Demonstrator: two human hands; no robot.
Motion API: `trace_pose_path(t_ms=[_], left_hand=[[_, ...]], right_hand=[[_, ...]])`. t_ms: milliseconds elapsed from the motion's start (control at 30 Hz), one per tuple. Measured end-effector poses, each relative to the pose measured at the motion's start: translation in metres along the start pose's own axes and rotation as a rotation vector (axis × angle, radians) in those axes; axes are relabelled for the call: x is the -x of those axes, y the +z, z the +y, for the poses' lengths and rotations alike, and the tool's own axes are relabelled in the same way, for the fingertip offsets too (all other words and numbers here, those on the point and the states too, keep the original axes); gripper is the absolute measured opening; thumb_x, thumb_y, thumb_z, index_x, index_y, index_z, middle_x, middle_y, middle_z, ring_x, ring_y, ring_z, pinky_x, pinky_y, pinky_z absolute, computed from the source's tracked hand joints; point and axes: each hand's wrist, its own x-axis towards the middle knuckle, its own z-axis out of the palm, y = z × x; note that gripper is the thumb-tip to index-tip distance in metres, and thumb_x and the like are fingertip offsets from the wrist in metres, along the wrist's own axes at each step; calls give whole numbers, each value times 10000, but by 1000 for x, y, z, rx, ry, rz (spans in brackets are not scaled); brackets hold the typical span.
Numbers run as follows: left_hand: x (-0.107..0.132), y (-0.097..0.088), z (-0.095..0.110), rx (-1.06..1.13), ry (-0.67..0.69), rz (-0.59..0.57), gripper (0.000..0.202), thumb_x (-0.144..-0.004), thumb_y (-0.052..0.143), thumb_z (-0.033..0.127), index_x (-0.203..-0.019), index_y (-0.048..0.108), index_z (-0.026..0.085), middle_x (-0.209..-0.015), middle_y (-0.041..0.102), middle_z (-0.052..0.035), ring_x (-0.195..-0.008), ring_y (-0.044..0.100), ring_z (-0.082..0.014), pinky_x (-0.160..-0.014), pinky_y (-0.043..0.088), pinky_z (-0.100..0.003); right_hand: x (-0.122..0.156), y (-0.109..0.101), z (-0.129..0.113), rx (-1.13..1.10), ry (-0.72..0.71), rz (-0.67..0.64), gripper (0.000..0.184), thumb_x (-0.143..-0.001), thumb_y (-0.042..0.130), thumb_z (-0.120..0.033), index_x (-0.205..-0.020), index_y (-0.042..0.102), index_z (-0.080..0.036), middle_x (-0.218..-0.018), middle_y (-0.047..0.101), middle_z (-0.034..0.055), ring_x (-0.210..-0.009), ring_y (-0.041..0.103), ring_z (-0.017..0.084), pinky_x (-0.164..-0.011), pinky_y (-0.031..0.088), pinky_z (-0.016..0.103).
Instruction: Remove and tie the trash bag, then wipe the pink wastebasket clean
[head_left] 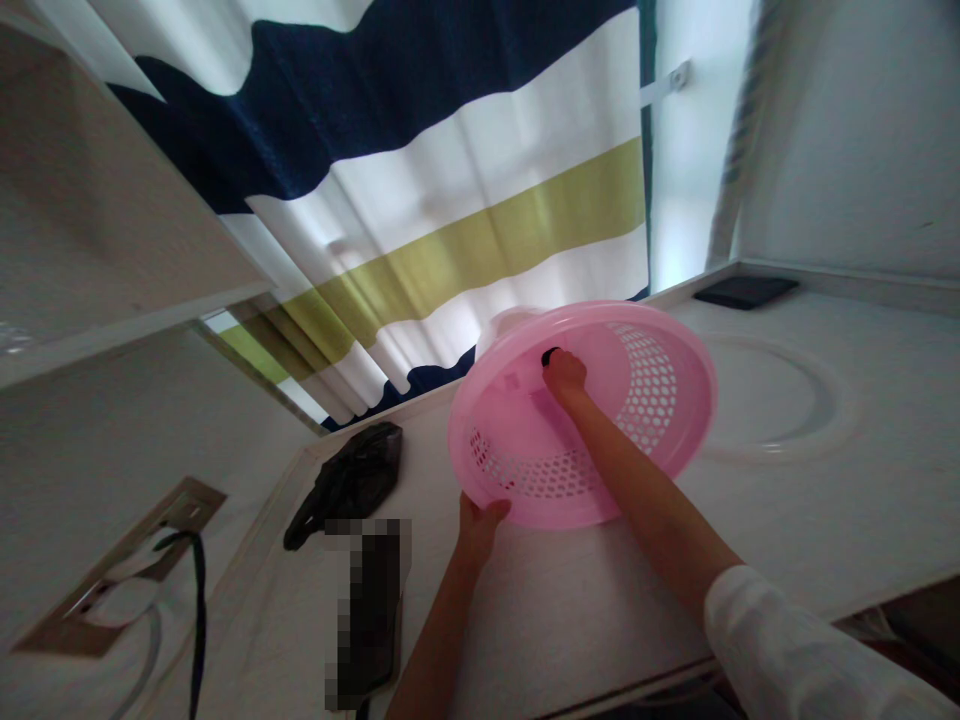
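A pink plastic basket with bands of holes in its wall is tilted over the table, its open side towards me. My left hand grips its rim at the lower left, thumb on the near side. Inside the basket is my right hand, closed in a fist around a small black thing. Only a bit of that thing shows, so its kind is unclear. The right forearm crosses in front of the perforated wall.
On the white table, a black plastic bag lies left of the basket, with a blurred-out dark object nearer me. A pale ring-shaped item and a flat black object are at right. Plugged cables hang from a wall socket.
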Motion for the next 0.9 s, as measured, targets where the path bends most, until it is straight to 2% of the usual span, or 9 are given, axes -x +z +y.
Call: trace_pose_path(t_ms=[367,567,900], left_hand=[[1,-2,-3,-16,-53,47,445,-469,629,186,-908,585,123,-909,641,-85,-886,572,-246,-784,457,-376],[2,0,0,-2,-38,67,460,-460,634,177,-913,577,130,-906,640,-81,-868,577,-243,-782,458,-376],[1,0,1,12,-20,29,473,-465,638,176,-930,569,127,-906,640,-79,-891,571,-241,-799,449,-372]], right_hand=[[12,-9,-8,63,-127,-129,254,-758,454,-194,-945,601,-107,-856,618,156,-834,573,197,-669,415,248],[14,-4,-11,107,-231,-168,265,-734,480,-206,-951,600,-112,-897,609,156,-842,570,216,-678,418,283],[17,2,-13,140,-389,-226,283,-760,443,-259,-945,597,-110,-922,607,165,-880,555,244,-718,407,309]])
